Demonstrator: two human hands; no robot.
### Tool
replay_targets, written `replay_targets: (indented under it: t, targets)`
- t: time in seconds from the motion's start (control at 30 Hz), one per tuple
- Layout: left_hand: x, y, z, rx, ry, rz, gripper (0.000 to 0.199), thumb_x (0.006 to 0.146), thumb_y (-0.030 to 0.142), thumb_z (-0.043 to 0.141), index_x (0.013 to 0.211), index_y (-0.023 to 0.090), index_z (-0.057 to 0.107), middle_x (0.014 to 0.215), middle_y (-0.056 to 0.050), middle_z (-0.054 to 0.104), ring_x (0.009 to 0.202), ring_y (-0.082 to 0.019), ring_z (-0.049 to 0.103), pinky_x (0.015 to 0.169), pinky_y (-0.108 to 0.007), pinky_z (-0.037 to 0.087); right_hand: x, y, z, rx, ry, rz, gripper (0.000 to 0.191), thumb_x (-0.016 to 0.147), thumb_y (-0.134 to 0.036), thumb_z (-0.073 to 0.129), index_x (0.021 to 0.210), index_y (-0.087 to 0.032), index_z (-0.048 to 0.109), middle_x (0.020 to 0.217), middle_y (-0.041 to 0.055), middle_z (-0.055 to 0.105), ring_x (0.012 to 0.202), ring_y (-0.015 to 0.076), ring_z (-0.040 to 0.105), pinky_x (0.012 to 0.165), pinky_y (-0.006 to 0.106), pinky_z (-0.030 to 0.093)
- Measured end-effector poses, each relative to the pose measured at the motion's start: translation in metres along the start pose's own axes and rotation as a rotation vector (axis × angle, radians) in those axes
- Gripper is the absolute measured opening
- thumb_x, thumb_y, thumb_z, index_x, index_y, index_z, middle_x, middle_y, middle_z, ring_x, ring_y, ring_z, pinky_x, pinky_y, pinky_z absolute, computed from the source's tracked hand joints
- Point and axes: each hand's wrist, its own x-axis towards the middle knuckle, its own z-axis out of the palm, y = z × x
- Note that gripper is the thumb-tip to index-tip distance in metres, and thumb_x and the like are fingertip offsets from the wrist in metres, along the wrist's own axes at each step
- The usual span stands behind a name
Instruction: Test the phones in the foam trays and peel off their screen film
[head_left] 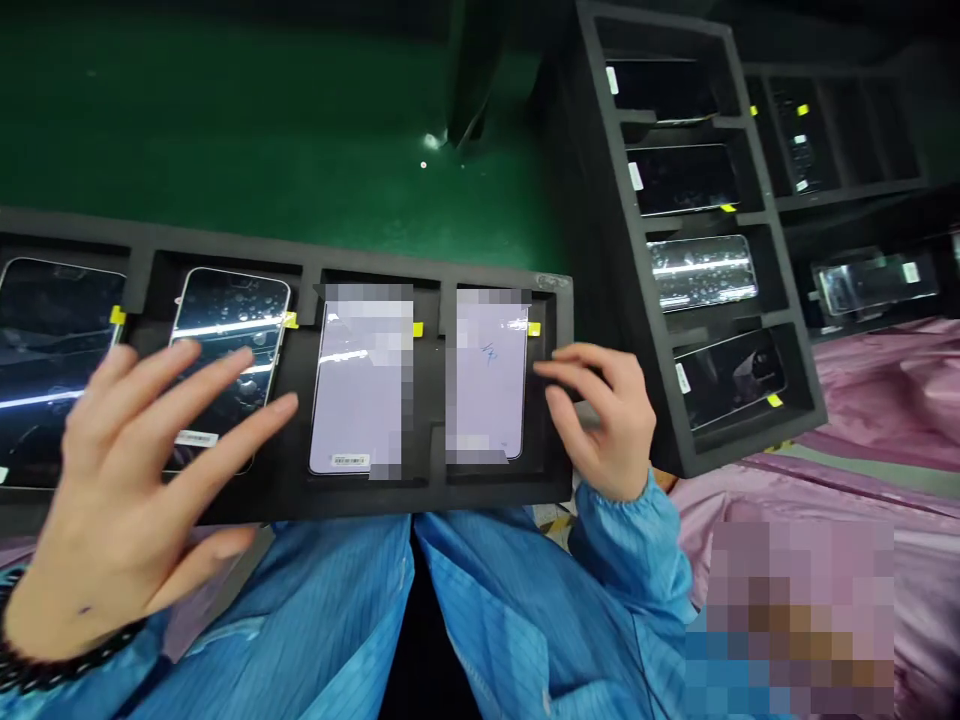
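A black foam tray point(375, 262) lies before me with phones or phone screens in its compartments. My left hand point(142, 480) spreads its fingers above the dark, glossy phone point(225, 310) second from the left. Whether its fingertips touch the glass, I cannot tell. At the tray's right end, my right hand point(611, 415) holds nothing, with bent fingers and the thumb apart. It is beside the lilac-looking phone point(491, 390) in the rightmost compartment, which bears blue pen marks. Another lilac-looking phone point(356, 410) with a barcode label sits between the hands. The leftmost dark phone point(52, 330) is partly covered by my left hand.
On the right stands a stack of black foam trays point(679, 450), its top one holding several dark phones. Beyond it are more trays point(847, 190) and a loose-looking phone point(877, 285). Green surface point(300, 170) stretches behind. Pink fabric point(885, 400) and a blurred-out patch lie at lower right.
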Motion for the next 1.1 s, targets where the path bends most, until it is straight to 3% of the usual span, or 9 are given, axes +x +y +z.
replay_targets:
  t: [0.1, 0.23, 0.43, 0.63, 0.7, 0.8, 0.9, 1.0, 1.1]
  targets:
    - [0.044, 0.009, -0.004, 0.037, -0.054, 0.19, 0.064, 0.097, 0.054, 0.032, 0.158, 0.035, 0.033, 0.165, 0.004, 0.036, 0.151, -0.036, 0.034, 0.127, -0.052, 0.021, 0.028, 0.014, 0.01, -0.188, -0.012, 0.067, 0.026, 0.098, -0.029, 0.053, 0.116, -0.022, 0.071, 0.122, 0.0123, 0.066, 0.107, 0.0281, 0.06, 0.095, 0.049, 0.05]
    - [0.085, 0.031, 0.015, 0.023, -0.166, 0.277, 0.052, 0.1, 0.039, 0.037, 0.147, 0.02, 0.049, 0.143, -0.01, 0.058, 0.134, -0.029, 0.052, 0.115, -0.042, 0.037, 0.056, 0.02, 0.026, -0.197, -0.048, 0.039, 0.029, 0.102, -0.028, 0.045, 0.104, -0.019, 0.072, 0.131, 0.0136, 0.062, 0.121, 0.0298, 0.054, 0.104, 0.05, 0.045]
    - [0.082, 0.049, 0.037, -0.216, -0.407, 0.02, 0.06, 0.102, 0.049, 0.038, 0.155, 0.023, 0.034, 0.141, -0.007, 0.061, 0.124, -0.02, 0.061, 0.104, -0.032, 0.051, 0.059, 0.025, 0.035, 0.016, -0.033, 0.102, 0.036, 0.104, -0.03, 0.036, 0.096, -0.02, 0.07, 0.13, 0.012, 0.061, 0.125, 0.0268, 0.05, 0.111, 0.048, 0.041]
    - [0.098, 0.052, 0.041, -0.39, -0.266, -0.161, 0.061, 0.099, 0.055, 0.039, 0.151, 0.023, 0.039, 0.153, -0.009, 0.05, 0.137, -0.026, 0.051, 0.119, -0.045, 0.042, 0.057, 0.015, 0.024, 0.148, 0.026, 0.127, 0.035, 0.104, -0.029, 0.033, 0.093, -0.021, 0.065, 0.122, 0.0098, 0.061, 0.121, 0.0238, 0.052, 0.109, 0.043, 0.042]
    - [0.112, 0.054, 0.048, -0.632, -0.268, -0.226, 0.064, 0.098, 0.057, 0.041, 0.153, 0.025, 0.037, 0.158, -0.008, 0.046, 0.145, -0.027, 0.044, 0.124, -0.047, 0.035, 0.056, 0.006, 0.013, 0.198, 0.071, 0.107, 0.033, 0.104, -0.029, 0.033, 0.095, -0.021, 0.064, 0.122, 0.009, 0.061, 0.121, 0.0236, 0.053, 0.108, 0.042, 0.042]
    - [0.129, 0.06, 0.058, -1.161, -0.47, -0.388, 0.069, 0.098, 0.065, 0.029, 0.151, 0.022, 0.041, 0.149, -0.012, 0.056, 0.138, -0.03, 0.053, 0.116, -0.051, 0.044, 0.05, -0.005, -0.005, 0.216, 0.125, 0.046, 0.03, 0.103, -0.033, 0.036, 0.099, -0.021, 0.063, 0.124, 0.0092, 0.061, 0.122, 0.0253, 0.055, 0.106, 0.044, 0.043]
    - [0.133, 0.065, 0.064, -1.499, -0.664, -0.496, 0.078, 0.095, 0.072, 0.023, 0.145, 0.018, 0.049, 0.136, -0.015, 0.065, 0.127, -0.034, 0.06, 0.105, -0.052, 0.051, 0.041, -0.007, -0.015, 0.091, 0.162, -0.013, 0.027, 0.103, -0.038, 0.045, 0.09, -0.021, 0.061, 0.099, 0.0072, 0.066, 0.096, 0.0225, 0.06, 0.086, 0.039, 0.047]
    - [0.128, 0.069, 0.066, -1.596, -0.655, -0.486, 0.073, 0.095, 0.071, 0.031, 0.141, 0.019, 0.054, 0.133, -0.012, 0.068, 0.13, -0.033, 0.058, 0.106, -0.048, 0.05, 0.033, -0.004, -0.017, -0.122, 0.197, -0.103, 0.032, 0.101, -0.033, 0.055, 0.071, -0.022, 0.054, 0.068, 0.0012, 0.057, 0.067, 0.0168, 0.048, 0.065, 0.033, 0.039]
    - [0.125, 0.071, 0.066, -1.623, -0.656, -0.476, 0.066, 0.097, 0.066, 0.033, 0.137, 0.02, 0.058, 0.128, -0.009, 0.072, 0.133, -0.031, 0.056, 0.107, -0.045, 0.049, 0.026, -0.007, -0.018, -0.185, 0.239, -0.293, 0.036, 0.099, -0.029, 0.059, 0.065, -0.022, 0.052, 0.061, 0.0003, 0.055, 0.063, 0.0156, 0.044, 0.06, 0.033, 0.036]
